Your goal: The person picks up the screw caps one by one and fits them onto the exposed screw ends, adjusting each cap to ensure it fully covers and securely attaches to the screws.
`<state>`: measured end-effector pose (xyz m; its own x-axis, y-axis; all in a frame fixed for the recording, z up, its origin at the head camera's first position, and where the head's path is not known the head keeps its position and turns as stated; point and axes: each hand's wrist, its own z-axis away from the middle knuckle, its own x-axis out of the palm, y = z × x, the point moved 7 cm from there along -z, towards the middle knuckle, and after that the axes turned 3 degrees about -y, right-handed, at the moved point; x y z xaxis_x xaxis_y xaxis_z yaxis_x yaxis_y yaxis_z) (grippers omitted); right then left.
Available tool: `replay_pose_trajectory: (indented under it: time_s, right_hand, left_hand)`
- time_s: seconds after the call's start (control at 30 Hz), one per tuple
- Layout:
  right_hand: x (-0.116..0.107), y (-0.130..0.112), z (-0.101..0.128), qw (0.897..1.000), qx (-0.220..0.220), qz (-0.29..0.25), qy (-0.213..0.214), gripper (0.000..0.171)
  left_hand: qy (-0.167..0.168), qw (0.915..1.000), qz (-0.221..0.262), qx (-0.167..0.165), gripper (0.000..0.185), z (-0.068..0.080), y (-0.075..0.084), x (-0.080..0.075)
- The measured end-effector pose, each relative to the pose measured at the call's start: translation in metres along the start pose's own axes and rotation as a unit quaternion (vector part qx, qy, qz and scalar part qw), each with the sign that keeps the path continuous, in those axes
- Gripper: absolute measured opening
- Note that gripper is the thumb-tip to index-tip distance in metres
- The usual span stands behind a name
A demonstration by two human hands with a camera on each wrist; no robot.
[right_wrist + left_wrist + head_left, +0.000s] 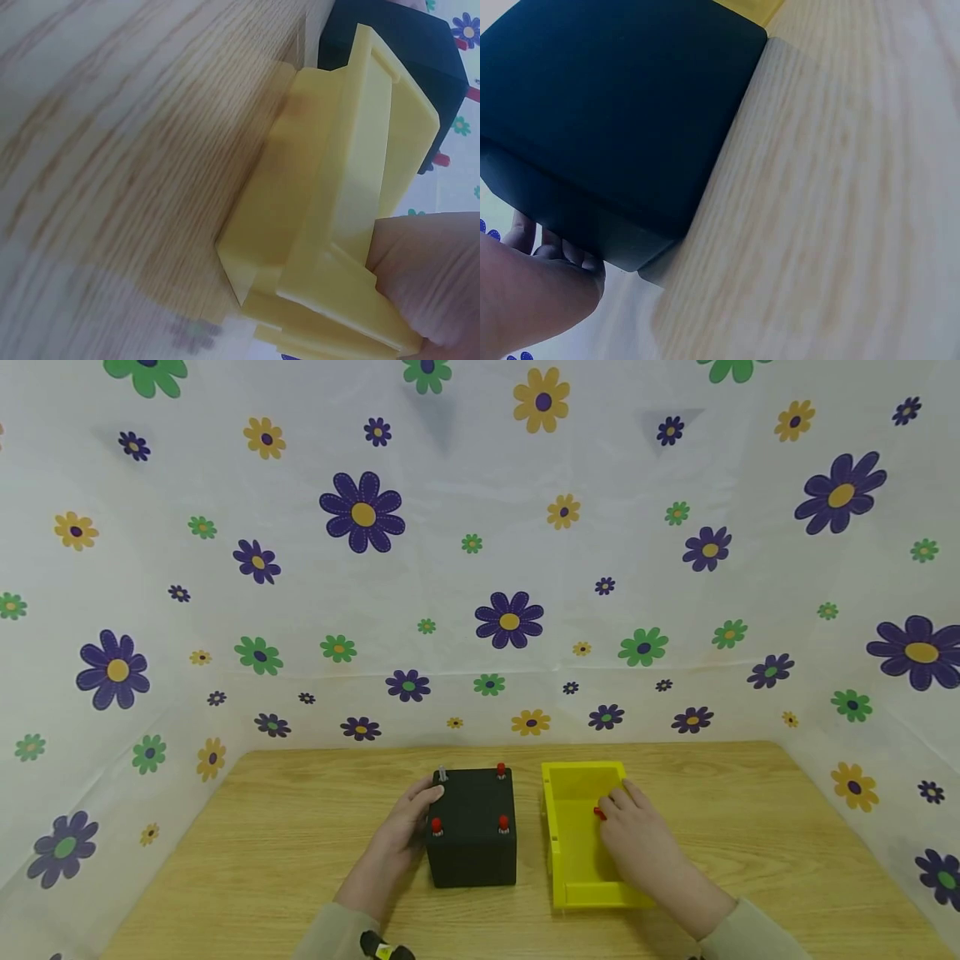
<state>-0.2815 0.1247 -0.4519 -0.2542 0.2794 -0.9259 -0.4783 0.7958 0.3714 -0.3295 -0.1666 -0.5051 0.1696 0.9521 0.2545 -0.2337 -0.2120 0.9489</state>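
Red peg (pixel 599 813), small and only partly seen, sits inside the yellow tray (pixel 573 877) at the fingertips of the right hand (pixel 637 843). The fingers curl down onto it, apparently pinching it, though the grip itself is hidden under the hand. The peg looks like a hard, light plastic piece, easy to lift but small enough to slip; the sides of its head seem the best place to take hold.

The left hand (pixel 408 827) rests against the left side of the black box (pixel 472 827), fingers laid fairly straight along its wall and near its top edge, steadying rather than clasping it. In the left wrist view only the box's dark flank (pixel 622 105) and the fingers behind it (pixel 555 255) show.

On the box's top, three red pegs stand at corners (pixel 501 770) (pixel 437 827) (pixel 503 823), and a grey pin (pixel 442 773) stands at the fourth. The box looks rigid and fairly heavy; the tray is thin-walled, stiff and light.

Box and tray stand just beside each other on the wooden tabletop (pixel 262 860), with flowered cloth (pixel 360 514) behind.
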Motion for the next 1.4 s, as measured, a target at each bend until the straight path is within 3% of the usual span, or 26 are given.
replay_pose_trajectory:
  time_s: [0.43, 1.4]
  right_hand:
    - [-0.003, 0.001, 0.001, 0.999, -0.013, -0.019, 0.043, 0.022]
    - [-0.026, 0.005, -0.001, 0.997, -0.026, -0.011, 0.067, 0.016]
  left_hand:
    - [0.008, 1.0, -0.004, 0.003, 0.067, 0.0, -0.002, -0.001]
    - [0.003, 1.0, 0.003, 0.007, 0.067, -0.001, -0.001, -0.001]
